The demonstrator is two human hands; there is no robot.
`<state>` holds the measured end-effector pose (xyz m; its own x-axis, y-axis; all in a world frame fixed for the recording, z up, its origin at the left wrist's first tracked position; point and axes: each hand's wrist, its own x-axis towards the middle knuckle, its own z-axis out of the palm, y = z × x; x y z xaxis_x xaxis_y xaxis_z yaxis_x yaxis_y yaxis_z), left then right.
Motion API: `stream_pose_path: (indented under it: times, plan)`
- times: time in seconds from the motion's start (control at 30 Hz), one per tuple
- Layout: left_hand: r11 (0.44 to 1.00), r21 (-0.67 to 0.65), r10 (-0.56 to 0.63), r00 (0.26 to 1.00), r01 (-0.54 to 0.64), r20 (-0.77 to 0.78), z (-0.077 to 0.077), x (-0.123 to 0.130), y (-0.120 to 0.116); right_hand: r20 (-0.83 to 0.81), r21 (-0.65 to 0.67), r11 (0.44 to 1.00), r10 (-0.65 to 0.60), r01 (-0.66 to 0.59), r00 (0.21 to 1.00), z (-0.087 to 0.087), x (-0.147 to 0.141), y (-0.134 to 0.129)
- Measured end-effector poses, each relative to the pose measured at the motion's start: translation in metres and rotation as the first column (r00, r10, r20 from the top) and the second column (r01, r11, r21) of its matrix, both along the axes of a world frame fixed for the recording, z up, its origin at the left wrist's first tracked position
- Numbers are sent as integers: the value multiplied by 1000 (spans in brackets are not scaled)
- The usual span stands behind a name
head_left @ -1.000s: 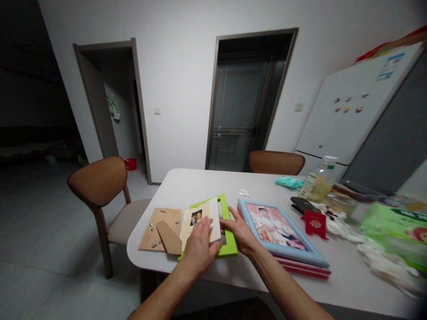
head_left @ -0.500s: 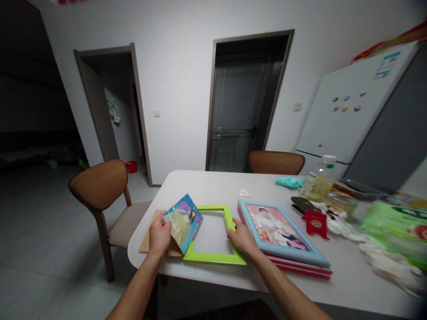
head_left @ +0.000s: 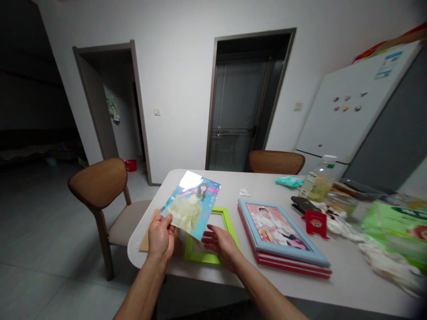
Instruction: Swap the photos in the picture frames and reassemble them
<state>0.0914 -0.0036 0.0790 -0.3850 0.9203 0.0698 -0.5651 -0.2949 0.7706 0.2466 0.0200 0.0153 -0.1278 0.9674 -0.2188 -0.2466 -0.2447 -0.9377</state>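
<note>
My left hand point(head_left: 161, 235) pinches the lower left corner of a glossy photo point(head_left: 191, 204), which is tilted up above the table and catches a bright glare at its top. Just off the photo's lower right edge, my right hand point(head_left: 222, 244) has its fingers stretched out and apart, over the frame. Beneath both lies an empty green picture frame point(head_left: 230, 222), partly hidden by the photo and my right hand. A brown backing board point(head_left: 146, 242) rests at the table's left edge, mostly covered by my left hand and the photo.
Right of the green frame stands a stack of picture frames, a light blue one point(head_left: 290, 253) on top of red ones point(head_left: 296, 269). Farther right are a black phone point(head_left: 304, 205), a red packet point(head_left: 316, 223), a bottle point(head_left: 318, 180) and a green tissue pack point(head_left: 396, 222). A wooden chair point(head_left: 100, 186) stands left.
The photo has been raised and turned so its picture faces me more, still in my left hand. My right hand has let go of the green frame and moved left toward the photo.
</note>
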Motion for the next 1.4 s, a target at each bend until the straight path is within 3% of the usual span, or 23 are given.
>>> stream_pose_path:
  times: [0.07, 0.17, 0.23, 0.33, 0.43, 0.63, 0.73, 0.83, 0.93, 1.07, 1.27, 1.4]
  plan:
    - [999, 10, -41, 992, 40, 119, 10, 5, -3, -239, -134, 984, 85, -119, 967, 5, -12, -3]
    - [998, 0, -63, 980, 64, 190, 16, 10, -7, -445, -125, 964, 158, -236, 882, 15, -24, -5]
    - [998, -19, -55, 979, 60, 198, 12, 12, -9, -494, -58, 984, 120, -170, 861, 22, -28, -3]
    - [996, -92, 12, 983, 5, 185, -3, 12, -8, -509, 96, 992, -18, 78, 860, 29, -24, 2]
    - [991, -133, 51, 982, -27, 181, -21, 15, -5, -489, 150, 965, -117, 215, 864, 26, -16, 6]
    - [992, -125, 52, 987, -33, 155, -44, 32, -8, -457, -35, 994, -111, 106, 883, 16, -6, 6]
    - [987, -113, -105, 991, 115, 88, -39, 29, -13, -410, 48, 997, -28, 53, 911, 21, 0, 6]
    - [921, -184, -357, 933, 343, -46, -28, 13, -13, -330, 147, 989, 50, -1, 943, 29, 10, 6]
    - [877, -254, -452, 879, 407, -152, -21, -1, -7, -228, 199, 978, 104, -58, 968, 34, 17, 4]
    - [894, -165, -436, 892, 416, -119, -27, 3, 2, -89, 182, 970, 179, -160, 980, 32, 13, -5]
    - [933, -108, -347, 937, 342, -36, -41, 12, 4, 56, 172, 954, 241, -247, 969, 14, 9, -11]
    - [934, -112, -348, 936, 340, -57, -44, 13, 7, 96, 176, 957, 215, -229, 972, 14, 16, -6]
